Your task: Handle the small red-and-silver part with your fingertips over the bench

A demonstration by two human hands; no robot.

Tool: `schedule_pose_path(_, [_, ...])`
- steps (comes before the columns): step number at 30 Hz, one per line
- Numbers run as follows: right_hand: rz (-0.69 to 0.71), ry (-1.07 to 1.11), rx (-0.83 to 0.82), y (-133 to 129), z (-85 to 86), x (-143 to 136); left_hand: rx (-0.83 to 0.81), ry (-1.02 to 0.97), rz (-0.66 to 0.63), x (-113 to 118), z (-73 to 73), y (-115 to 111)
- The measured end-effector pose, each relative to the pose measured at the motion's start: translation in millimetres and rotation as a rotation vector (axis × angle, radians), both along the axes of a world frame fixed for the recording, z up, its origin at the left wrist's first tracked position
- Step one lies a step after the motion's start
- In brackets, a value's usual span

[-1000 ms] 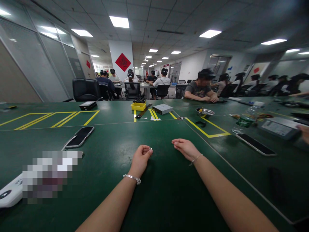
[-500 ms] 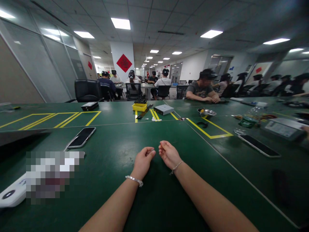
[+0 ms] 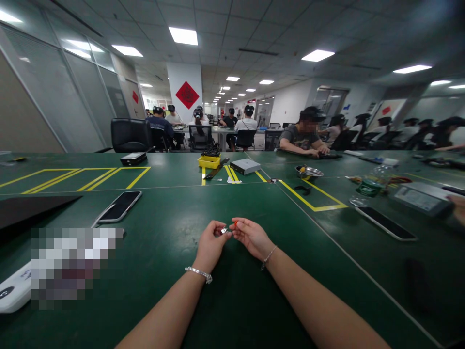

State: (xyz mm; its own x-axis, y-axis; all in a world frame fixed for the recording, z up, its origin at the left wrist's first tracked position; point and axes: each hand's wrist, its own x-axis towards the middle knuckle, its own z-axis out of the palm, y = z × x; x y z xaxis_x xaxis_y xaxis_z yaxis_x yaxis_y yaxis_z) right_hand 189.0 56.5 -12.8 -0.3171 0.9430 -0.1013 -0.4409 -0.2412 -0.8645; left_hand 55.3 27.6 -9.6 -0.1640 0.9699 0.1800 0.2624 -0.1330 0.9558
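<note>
While I watch remotely, the left hand [image 3: 214, 244] pinches a small, shiny silver piece [image 3: 224, 231] above the green table [image 3: 167, 232], and the right hand [image 3: 253, 237], just beside it, grips a tiny orange-red piece [image 3: 236, 224]. Farther out on the right, I see a grey box [image 3: 432, 209] with a pale label [image 3: 414, 195] and a clear bottle [image 3: 383, 170] with a green label [image 3: 368, 187], both too small to read; beyond, a red diamond [image 3: 187, 95] on the white pillar [image 3: 174, 72] bears markings I cannot make out.

An open-plan office: beyond the green counter [image 3: 170, 208] are a black padded chair [image 3: 131, 134] and groups of seated people [image 3: 246, 124]; glass partitions [image 3: 39, 87] stand to the counter's left, light panels [image 3: 182, 36] in the tiled ceiling [image 3: 216, 26] above it.
</note>
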Motion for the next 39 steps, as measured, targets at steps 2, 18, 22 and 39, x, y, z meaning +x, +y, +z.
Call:
schedule_pose_path(2, [-0.033,-0.028,0.017,-2,1.1,-3,0.026,0.061,-0.004,0,0.6,-1])
schedule_pose_path(18, [-0.228,-0.287,0.17,-15,2.3,-22,0.149,0.323,0.058,1,-0.1,-5])
schedule_pose_path(22, [-0.28,-0.277,0.149,-16,4.6,-22,0.155,0.326,0.054,1,-0.4,-5])
schedule_pose_path(39, [-0.057,-0.065,0.02,-27,8.5,-24,0.148,0.354,0.136,-4,-4.4,-4])
